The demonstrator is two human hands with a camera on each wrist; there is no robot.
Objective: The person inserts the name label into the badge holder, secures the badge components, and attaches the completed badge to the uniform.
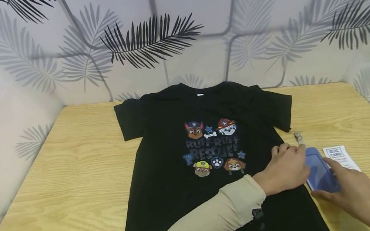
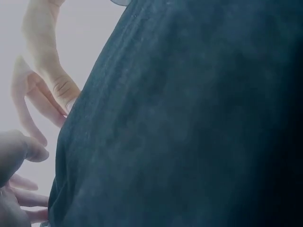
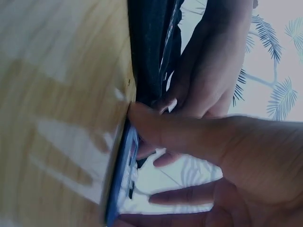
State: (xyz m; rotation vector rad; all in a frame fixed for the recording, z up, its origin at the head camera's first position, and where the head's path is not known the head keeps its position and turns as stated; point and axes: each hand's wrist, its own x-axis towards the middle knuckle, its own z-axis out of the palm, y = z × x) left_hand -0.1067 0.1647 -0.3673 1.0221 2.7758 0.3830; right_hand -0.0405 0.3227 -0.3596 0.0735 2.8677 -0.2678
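At the lower right of the head view, the right hand is pinching a blue card holder between thumb and fingers. The left hand is resting by its upper left edge, fingers bent; I cannot tell if they are gripping it. A black shirt is lying mid-frame on a wooden table.

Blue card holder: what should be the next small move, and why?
Probably lift the blue card holder slightly with the right hand: that hand spans its lower end, the holder seems to lie on the table, and the left hand is by its top, near the clip.
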